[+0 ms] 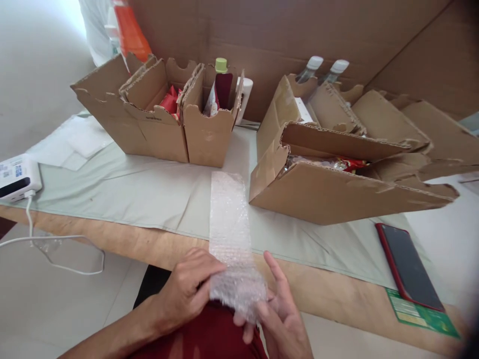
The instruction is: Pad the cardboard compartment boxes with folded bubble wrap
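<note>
A long strip of clear bubble wrap [229, 219] lies across the table's front edge, its near end bunched into a roll over my lap. My left hand [187, 289] grips that rolled end from the left, thumb and fingers pressed on it. My right hand [279, 311] supports the roll from the right and below, fingers partly spread around it. What is inside the roll is hidden.
Open cardboard boxes [157, 119] with red packets and a green-capped bottle [220, 66] stand at back left. A bigger torn box [337, 189] sits right, two bottles [313, 64] behind it. A red-cased phone [409, 267] lies at right, a white device [17, 177] with cable at left.
</note>
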Demonstrator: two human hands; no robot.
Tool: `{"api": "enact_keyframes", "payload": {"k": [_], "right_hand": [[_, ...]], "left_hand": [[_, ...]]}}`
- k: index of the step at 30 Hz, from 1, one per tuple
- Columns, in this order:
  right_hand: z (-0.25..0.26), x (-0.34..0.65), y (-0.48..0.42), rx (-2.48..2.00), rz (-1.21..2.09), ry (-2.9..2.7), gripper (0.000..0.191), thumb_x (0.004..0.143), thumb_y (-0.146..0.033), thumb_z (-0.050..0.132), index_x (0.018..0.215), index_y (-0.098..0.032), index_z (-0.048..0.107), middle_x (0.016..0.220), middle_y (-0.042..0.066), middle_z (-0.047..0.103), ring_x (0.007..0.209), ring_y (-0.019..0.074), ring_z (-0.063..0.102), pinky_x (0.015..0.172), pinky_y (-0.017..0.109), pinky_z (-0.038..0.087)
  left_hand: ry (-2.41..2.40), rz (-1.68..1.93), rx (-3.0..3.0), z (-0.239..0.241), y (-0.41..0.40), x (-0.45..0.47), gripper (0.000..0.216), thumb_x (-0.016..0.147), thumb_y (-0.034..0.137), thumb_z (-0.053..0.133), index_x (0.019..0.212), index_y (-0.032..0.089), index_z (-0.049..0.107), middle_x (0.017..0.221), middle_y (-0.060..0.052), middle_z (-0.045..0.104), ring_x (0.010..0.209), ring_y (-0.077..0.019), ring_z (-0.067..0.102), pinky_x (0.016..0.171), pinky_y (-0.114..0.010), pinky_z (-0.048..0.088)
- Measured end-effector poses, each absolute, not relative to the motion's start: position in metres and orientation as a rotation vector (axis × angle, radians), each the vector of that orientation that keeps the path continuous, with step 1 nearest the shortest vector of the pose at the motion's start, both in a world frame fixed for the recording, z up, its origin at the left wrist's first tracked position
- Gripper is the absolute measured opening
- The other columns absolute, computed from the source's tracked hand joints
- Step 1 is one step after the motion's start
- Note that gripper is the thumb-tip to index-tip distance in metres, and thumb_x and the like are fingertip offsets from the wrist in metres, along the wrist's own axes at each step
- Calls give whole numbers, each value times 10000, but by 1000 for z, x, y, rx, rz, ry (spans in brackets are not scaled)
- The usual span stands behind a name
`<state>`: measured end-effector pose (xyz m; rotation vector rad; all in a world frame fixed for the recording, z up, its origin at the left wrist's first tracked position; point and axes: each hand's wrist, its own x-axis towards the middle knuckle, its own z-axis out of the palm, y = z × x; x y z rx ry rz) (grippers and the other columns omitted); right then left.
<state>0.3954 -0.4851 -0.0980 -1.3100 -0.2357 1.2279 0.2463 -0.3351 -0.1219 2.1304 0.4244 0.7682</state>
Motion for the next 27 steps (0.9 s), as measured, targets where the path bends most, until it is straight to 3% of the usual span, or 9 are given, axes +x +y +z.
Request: {"api": "enact_keyframes", "payload": {"k": [3, 6, 10, 13, 17, 21, 23, 27], "right_hand": [[-105, 404, -491, -1328, 1020, -464, 769, 1007, -515, 562, 1640, -314, 175, 1073, 107, 737, 748, 187, 728, 596, 292, 584], [-113, 421, -484, -1534, 699, -925, 524, 1035, -312, 540, 1544, -329, 415, 1184, 103, 724, 931, 199, 739, 761, 330, 614], [-122, 439, -457, -1694, 143, -1599, 428, 926, -113, 618, 1328, -261, 632, 1281, 95, 711, 1220, 261, 647, 1010, 444, 553], [-129, 445, -441, -1766, 30, -1845, 371, 930, -107, 576, 1281, -203, 649, 1359, 122, 681, 1321, 301, 581, 1007, 490, 535], [-131, 448, -435, -1808, -8, -1959, 316, 959, -84, 533, 1220, -194, 674, 1318, 124, 709, 1290, 299, 611, 955, 480, 541], [-120, 451, -432, -1750, 8, -1965, 313, 982, -61, 507, 1191, -218, 679, 1224, 93, 749, 1178, 250, 669, 961, 445, 521], [-114, 452, -428, -1707, 108, -1954, 288, 988, -64, 504, 1166, -214, 674, 1122, 75, 767, 1051, 222, 697, 925, 418, 525], [-108, 453, -422, -1685, 105, -1807, 240, 997, -141, 556, 1207, -215, 646, 1016, 67, 762, 920, 213, 701, 830, 377, 538]], "left_hand": [[763, 652, 1944, -118, -327, 252, 254, 954, 161, 560, 1168, 204, 690, 964, -41, 773, 859, -179, 723, 773, -294, 578], [919, 565, 1954, -118, -318, 258, 361, 953, 227, 550, 1300, 181, 638, 863, -16, 733, 775, -169, 691, 729, -282, 563], [939, 519, 2105, -127, -309, 268, 499, 931, 199, 530, 1429, 171, 529, 755, 25, 682, 627, -141, 606, 638, -258, 511], [961, 578, 2249, -133, -306, 273, 524, 939, 188, 538, 1460, 198, 484, 790, 18, 679, 631, -147, 608, 648, -270, 514], [921, 764, 2409, -131, -308, 266, 516, 958, 195, 560, 1464, 195, 462, 1022, -82, 681, 897, -229, 666, 811, -370, 569], [670, 751, 2448, -122, -318, 251, 532, 917, 196, 632, 1431, 185, 495, 1247, -151, 637, 1156, -300, 601, 986, -471, 535], [581, 710, 2435, -121, -323, 246, 468, 913, 143, 613, 1374, 189, 542, 1194, -131, 674, 1131, -292, 606, 980, -473, 531], [684, 765, 2299, -124, -321, 250, 320, 960, 97, 535, 1259, 179, 617, 903, -60, 698, 846, -211, 635, 777, -365, 564]]}}
